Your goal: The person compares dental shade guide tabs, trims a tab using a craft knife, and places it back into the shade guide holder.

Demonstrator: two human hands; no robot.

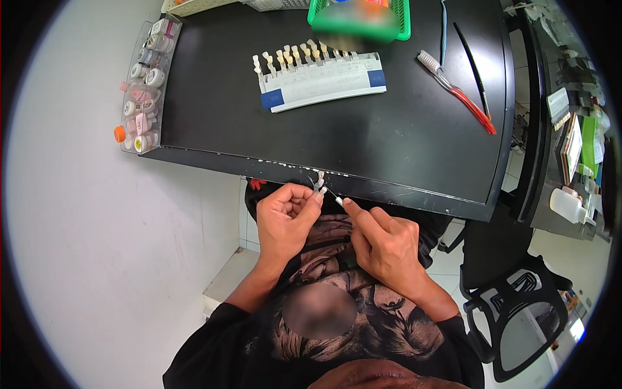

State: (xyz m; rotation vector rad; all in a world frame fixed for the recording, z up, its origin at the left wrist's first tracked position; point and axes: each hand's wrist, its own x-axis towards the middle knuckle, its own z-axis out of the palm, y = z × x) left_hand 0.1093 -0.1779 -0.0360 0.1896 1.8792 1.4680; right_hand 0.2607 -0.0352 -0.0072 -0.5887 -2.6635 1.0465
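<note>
Near the front edge of the table, my left hand pinches a small shade tab with a tooth-shaped end between thumb and fingertips. A second pale, tooth-like piece shows right at the thumb tip. My right hand is closed around a slim tool with a light-coloured end and a thin tip. That tip points at the tab and comes very close to it; whether they touch I cannot tell. Beyond both hands lies a tooth shade guide, a white holder with blue ends and several tooth-coloured tabs along its far side.
On the black table, a red-handled toothbrush, a black stick and a blue stick lie at right. A clear rack of small jars lines the left edge. A green basket stands at the back.
</note>
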